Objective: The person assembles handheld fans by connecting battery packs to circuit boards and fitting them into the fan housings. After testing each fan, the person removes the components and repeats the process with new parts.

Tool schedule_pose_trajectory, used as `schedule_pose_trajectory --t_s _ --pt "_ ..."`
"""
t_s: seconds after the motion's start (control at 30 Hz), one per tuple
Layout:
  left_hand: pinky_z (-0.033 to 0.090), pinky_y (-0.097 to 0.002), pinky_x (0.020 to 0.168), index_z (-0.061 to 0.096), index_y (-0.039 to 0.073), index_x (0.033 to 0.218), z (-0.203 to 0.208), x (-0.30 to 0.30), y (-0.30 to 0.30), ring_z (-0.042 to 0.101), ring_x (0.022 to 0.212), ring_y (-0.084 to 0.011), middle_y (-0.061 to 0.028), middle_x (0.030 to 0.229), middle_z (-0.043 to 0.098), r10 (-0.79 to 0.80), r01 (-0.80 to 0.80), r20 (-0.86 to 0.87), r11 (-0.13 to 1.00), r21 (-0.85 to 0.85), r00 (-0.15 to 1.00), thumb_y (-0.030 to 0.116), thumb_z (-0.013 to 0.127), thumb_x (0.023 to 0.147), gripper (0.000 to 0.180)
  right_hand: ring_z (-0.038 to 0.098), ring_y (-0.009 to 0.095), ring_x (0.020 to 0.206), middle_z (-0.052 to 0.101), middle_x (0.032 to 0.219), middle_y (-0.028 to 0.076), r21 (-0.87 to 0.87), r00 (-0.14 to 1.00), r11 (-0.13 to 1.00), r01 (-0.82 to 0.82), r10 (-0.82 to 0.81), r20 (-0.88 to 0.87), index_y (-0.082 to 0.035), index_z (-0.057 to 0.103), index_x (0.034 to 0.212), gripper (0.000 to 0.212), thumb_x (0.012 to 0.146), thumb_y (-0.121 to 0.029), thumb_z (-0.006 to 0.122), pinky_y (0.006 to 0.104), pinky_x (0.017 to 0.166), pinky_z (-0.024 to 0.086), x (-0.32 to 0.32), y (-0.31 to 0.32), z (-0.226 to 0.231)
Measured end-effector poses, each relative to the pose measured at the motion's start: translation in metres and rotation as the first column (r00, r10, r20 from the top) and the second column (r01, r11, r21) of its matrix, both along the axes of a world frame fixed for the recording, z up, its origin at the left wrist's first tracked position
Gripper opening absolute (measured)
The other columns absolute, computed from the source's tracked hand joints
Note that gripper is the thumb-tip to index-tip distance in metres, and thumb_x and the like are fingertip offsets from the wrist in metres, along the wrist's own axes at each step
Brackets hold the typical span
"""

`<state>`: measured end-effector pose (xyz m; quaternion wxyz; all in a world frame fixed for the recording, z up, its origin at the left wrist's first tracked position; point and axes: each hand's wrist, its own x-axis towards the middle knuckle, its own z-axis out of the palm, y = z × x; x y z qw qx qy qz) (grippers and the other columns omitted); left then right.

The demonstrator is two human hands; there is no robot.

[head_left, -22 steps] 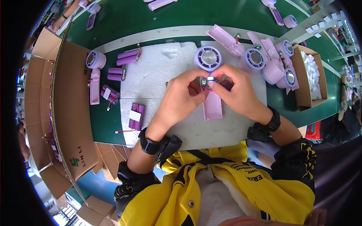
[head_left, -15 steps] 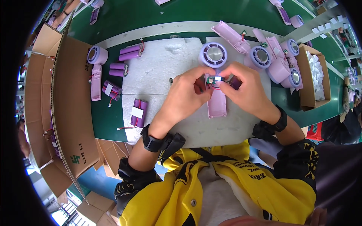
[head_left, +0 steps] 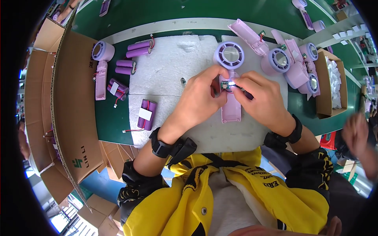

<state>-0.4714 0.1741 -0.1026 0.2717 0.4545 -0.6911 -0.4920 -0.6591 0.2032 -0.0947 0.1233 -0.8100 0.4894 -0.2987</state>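
Circuit board [head_left: 225, 85], small and green with a bright light at its right end, shown between the two hands and above the upper part of a lilac handle [head_left: 231, 112]. The board's long axis runs crosswise, left to right; the handle's runs from the round fan head [head_left: 229, 55] at the far end toward the wearer, so the two stand roughly at right angles. The right hand [head_left: 263, 94] is nearer: its thumb and forefinger close in a narrow pinch on the lit end. The left hand [head_left: 202, 94] lies on the opposite side, thumb and forefinger parted and curved about the board's left end; whether its hidden fingers bear on the board or only on the handle cannot be told from this angle. All rest over a pale foam sheet [head_left: 157, 74].

Containers: at right, a small carton [head_left: 323, 107] filled with crumpled white pieces [head_left: 333, 84]; at left, a large brown carton [head_left: 75, 106], its contents mostly concealed by the near wall. Outside the cartons, a purple battery pack [head_left: 147, 114] with a white label and red lead lies on the foam to the left, well apart from the hands.
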Motion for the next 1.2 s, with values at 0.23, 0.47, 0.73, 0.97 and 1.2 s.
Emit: schedule_pose_trajectory --t_s 0.23,0.47,0.73,0.97,1.2 --pt "0.052 -0.0334 0.066 0.056 0.004 0.106 -0.001 -0.001 0.007 0.063 0.069 -0.0242 -0.0135 0.083 0.063 -0.014 0.014 -0.066 1.000 -0.009 0.998 -0.004 0.068 0.072 0.036 0.061 0.026 0.063 0.062 0.083 0.009 0.017 0.998 1.000 -0.009 0.010 -0.060 -0.003 0.068 0.095 0.017 0.079 -0.004 0.072 0.0345 0.054 0.049 -0.004 0.008 0.003" --pt "0.052 -0.0332 0.065 0.057 0.004 0.107 -0.005 0.001 0.001 0.063 0.068 -0.0238 -0.0132 0.080 0.063 -0.025 0.026 -0.043 0.999 0.028 0.999 -0.004 0.068 0.073 0.037 0.061 0.027 0.063 0.061 0.081 0.010 0.028 0.999 1.000 -0.007 0.008 -0.041 -0.002 0.068 0.098 0.019 0.080 -0.006 0.072 0.0349 0.054 0.049 -0.001 0.004 -0.003" --pt "0.052 -0.0291 0.066 0.061 0.004 0.109 -0.021 0.006 -0.006 0.065 0.070 -0.0143 -0.0096 0.081 0.068 -0.043 0.057 -0.228 0.997 0.058 0.973 0.000 0.067 0.083 0.027 0.061 0.027 0.063 0.062 0.084 0.009 -0.019 0.997 1.000 -0.017 0.015 -0.082 -0.002 0.069 0.098 0.019 0.081 -0.007 0.071 0.0351 0.054 0.050 -0.001 0.001 -0.004" --pt "0.053 -0.0254 0.069 0.069 0.004 0.108 -0.016 0.011 -0.006 0.067 0.074 -0.0114 -0.0083 0.086 0.072 -0.020 0.034 -0.182 0.997 0.071 0.983 0.001 0.067 0.088 0.020 0.062 0.027 0.062 0.063 0.084 0.009 -0.002 0.999 0.999 0.033 -0.034 -0.032 -0.002 0.067 0.096 0.019 0.080 -0.009 0.073 0.0359 0.054 0.050 0.001 0.001 -0.002" --pt "0.053 -0.0271 0.069 0.074 0.009 0.107 -0.019 0.009 -0.011 0.069 0.079 -0.0164 -0.0092 0.094 0.072 -0.102 0.087 -0.159 0.991 -0.098 0.982 0.000 0.067 0.087 0.023 0.059 0.022 0.059 0.061 0.080 0.008 0.202 0.973 0.979 -0.033 -0.015 0.231 -0.003 0.061 0.092 0.018 0.080 -0.010 0.073 0.0325 0.055 0.048 -0.007 -0.010 -0.013"
